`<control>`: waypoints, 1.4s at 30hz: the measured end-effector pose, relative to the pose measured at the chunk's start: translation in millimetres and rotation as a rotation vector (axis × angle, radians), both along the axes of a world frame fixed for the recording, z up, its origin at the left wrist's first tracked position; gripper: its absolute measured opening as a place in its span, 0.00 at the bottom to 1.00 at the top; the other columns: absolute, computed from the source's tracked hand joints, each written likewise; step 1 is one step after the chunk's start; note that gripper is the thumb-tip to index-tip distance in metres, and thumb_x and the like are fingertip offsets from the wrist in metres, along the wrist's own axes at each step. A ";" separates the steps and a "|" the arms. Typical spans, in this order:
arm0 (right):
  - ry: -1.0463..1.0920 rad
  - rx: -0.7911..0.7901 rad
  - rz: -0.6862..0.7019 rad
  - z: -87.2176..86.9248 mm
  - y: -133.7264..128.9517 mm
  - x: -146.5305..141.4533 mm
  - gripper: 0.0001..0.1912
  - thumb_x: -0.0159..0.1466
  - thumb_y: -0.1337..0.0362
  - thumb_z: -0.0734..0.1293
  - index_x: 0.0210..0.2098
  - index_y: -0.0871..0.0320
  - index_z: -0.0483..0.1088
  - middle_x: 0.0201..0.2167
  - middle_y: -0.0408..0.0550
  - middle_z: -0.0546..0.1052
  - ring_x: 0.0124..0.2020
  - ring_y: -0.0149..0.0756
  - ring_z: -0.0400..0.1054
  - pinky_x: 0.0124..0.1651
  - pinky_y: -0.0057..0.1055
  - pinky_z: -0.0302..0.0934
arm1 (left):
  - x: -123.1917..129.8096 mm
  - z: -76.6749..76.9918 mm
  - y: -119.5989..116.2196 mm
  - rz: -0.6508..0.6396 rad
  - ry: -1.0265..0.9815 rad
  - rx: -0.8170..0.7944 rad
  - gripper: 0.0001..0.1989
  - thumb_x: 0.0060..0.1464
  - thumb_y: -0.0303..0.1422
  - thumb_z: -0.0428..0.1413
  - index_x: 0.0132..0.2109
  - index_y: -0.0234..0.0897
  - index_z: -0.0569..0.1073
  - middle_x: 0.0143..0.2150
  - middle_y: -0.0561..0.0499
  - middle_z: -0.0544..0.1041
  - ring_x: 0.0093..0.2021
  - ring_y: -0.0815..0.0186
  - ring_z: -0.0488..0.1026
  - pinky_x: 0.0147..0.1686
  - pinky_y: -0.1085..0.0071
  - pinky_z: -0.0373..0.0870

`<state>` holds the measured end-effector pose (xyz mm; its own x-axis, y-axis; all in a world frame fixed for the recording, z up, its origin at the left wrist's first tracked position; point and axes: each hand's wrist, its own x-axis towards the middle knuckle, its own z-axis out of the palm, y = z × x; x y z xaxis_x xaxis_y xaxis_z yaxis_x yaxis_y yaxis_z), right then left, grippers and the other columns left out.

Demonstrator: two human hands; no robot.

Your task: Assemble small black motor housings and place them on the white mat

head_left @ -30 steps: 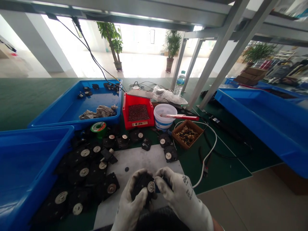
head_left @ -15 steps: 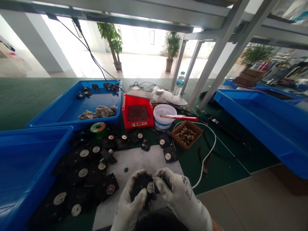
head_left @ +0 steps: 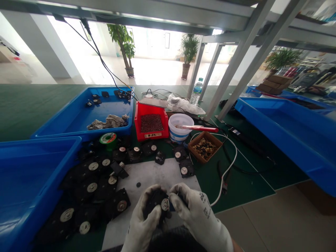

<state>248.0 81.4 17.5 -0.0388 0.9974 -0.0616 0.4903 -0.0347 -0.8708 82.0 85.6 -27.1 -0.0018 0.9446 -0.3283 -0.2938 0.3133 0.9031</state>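
Observation:
Both hands wear white gloves. My left hand [head_left: 144, 220] grips a black part [head_left: 154, 203] with a round silver disc [head_left: 165, 204] on its right side, thumb across its front. Close against the disc, my right hand [head_left: 189, 206] has its thumb and forefinger pinched together; what lies between them is too small to make out. Beneath both hands is a light grey sheet [head_left: 147, 171]. Several similar black parts with silver discs [head_left: 91, 187] lie to the left, and others [head_left: 184, 170] along the sheet's far edge.
Behind the sheet stand a red bin [head_left: 151, 136] of small dark pieces, a white tub [head_left: 181, 131] and a cardboard box [head_left: 201, 158] of brass-coloured pieces. Blue trays [head_left: 34, 175] flank both sides. Pliers [head_left: 224, 182] and a white cable [head_left: 234, 154] lie right.
The view has shifted slightly. My left hand still holds the black part, and my right fingers remain beside the disc, with only a small shift.

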 end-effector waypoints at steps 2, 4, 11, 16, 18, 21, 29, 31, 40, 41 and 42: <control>0.005 -0.008 0.006 -0.3 0.2 0.3 0.10 0.72 0.58 0.62 0.41 0.54 0.74 0.32 0.44 0.82 0.32 0.34 0.78 0.35 0.25 0.66 | -0.4 -1.4 0.1 0.000 0.006 0.004 0.30 0.44 0.45 0.73 0.53 0.36 0.80 0.50 0.41 0.84 0.54 0.43 0.80 0.49 0.59 0.82; 0.005 -0.012 0.010 -0.5 0.3 0.4 0.10 0.72 0.58 0.62 0.40 0.54 0.74 0.31 0.44 0.81 0.31 0.33 0.77 0.34 0.24 0.65 | -0.8 -3.1 0.4 0.001 0.013 0.006 0.31 0.44 0.45 0.73 0.53 0.36 0.80 0.51 0.41 0.84 0.54 0.43 0.80 0.49 0.59 0.82; -0.027 -0.028 0.001 -0.1 -1.5 0.5 0.11 0.72 0.58 0.63 0.41 0.53 0.75 0.31 0.42 0.81 0.31 0.32 0.76 0.35 0.23 0.64 | -0.4 -6.8 0.6 0.013 0.003 0.012 0.29 0.44 0.44 0.73 0.52 0.38 0.80 0.52 0.42 0.83 0.54 0.44 0.80 0.49 0.59 0.81; -0.025 -0.017 0.009 -0.7 -2.0 1.2 0.10 0.73 0.59 0.62 0.41 0.53 0.75 0.33 0.43 0.82 0.33 0.32 0.77 0.36 0.22 0.65 | -1.7 -9.4 -0.7 0.009 0.004 0.013 0.29 0.45 0.44 0.73 0.53 0.37 0.80 0.51 0.42 0.83 0.54 0.46 0.80 0.49 0.63 0.81; -0.030 -0.010 0.013 -0.9 -2.6 1.2 0.10 0.73 0.58 0.62 0.41 0.53 0.75 0.32 0.43 0.82 0.32 0.32 0.77 0.36 0.22 0.66 | -2.5 -8.2 -1.2 -0.003 0.000 0.004 0.29 0.46 0.45 0.72 0.54 0.37 0.79 0.52 0.42 0.83 0.52 0.48 0.81 0.44 0.65 0.81; -0.015 0.023 -0.003 -2.6 -2.2 1.4 0.11 0.74 0.59 0.62 0.40 0.54 0.74 0.30 0.43 0.82 0.31 0.32 0.77 0.34 0.22 0.67 | -2.1 -0.4 -1.4 -0.037 -0.023 -0.031 0.30 0.47 0.45 0.72 0.55 0.38 0.78 0.55 0.40 0.82 0.38 0.55 0.83 0.29 0.70 0.79; -0.430 0.551 -0.180 -37.9 15.9 8.4 0.20 0.77 0.55 0.58 0.49 0.61 0.77 0.42 0.61 0.85 0.42 0.50 0.81 0.47 0.44 0.75 | -7.2 19.7 0.3 -0.035 -0.068 -0.022 0.33 0.52 0.44 0.69 0.64 0.40 0.76 0.63 0.38 0.78 0.39 0.54 0.83 0.27 0.71 0.79; -0.441 0.599 -0.134 -38.9 17.5 10.1 0.23 0.76 0.52 0.58 0.53 0.62 0.75 0.46 0.65 0.83 0.49 0.57 0.78 0.50 0.54 0.72 | -13.0 20.1 -1.0 -0.026 -0.064 0.002 0.34 0.54 0.48 0.67 0.65 0.40 0.76 0.64 0.39 0.78 0.51 0.48 0.82 0.36 0.67 0.82; -0.674 0.814 0.588 20.7 23.2 4.3 0.28 0.70 0.38 0.64 0.32 0.57 0.74 0.28 0.48 0.77 0.28 0.39 0.67 0.30 0.38 0.54 | -24.7 59.5 -8.7 -0.198 -0.047 0.019 0.32 0.54 0.59 0.64 0.51 0.35 0.84 0.50 0.37 0.85 0.56 0.42 0.79 0.42 0.62 0.82; -0.707 0.840 0.645 24.1 24.2 2.6 0.28 0.69 0.37 0.65 0.30 0.56 0.73 0.27 0.48 0.77 0.27 0.39 0.66 0.30 0.38 0.52 | -24.7 63.8 -9.9 -0.190 -0.072 0.003 0.30 0.52 0.57 0.67 0.48 0.35 0.85 0.47 0.37 0.86 0.53 0.43 0.81 0.38 0.63 0.81; -0.730 0.858 0.691 26.4 24.8 0.7 0.27 0.69 0.38 0.65 0.29 0.55 0.72 0.26 0.47 0.77 0.27 0.38 0.65 0.30 0.38 0.51 | -24.6 67.3 -11.0 -0.154 -0.089 -0.020 0.27 0.49 0.54 0.70 0.45 0.35 0.85 0.43 0.38 0.86 0.49 0.43 0.82 0.35 0.64 0.80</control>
<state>248.7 106.2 43.9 -0.7795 0.5180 0.3522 0.5469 0.8369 -0.0202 57.4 74.6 40.2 0.1721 0.9248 -0.3392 -0.3200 0.3782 0.8687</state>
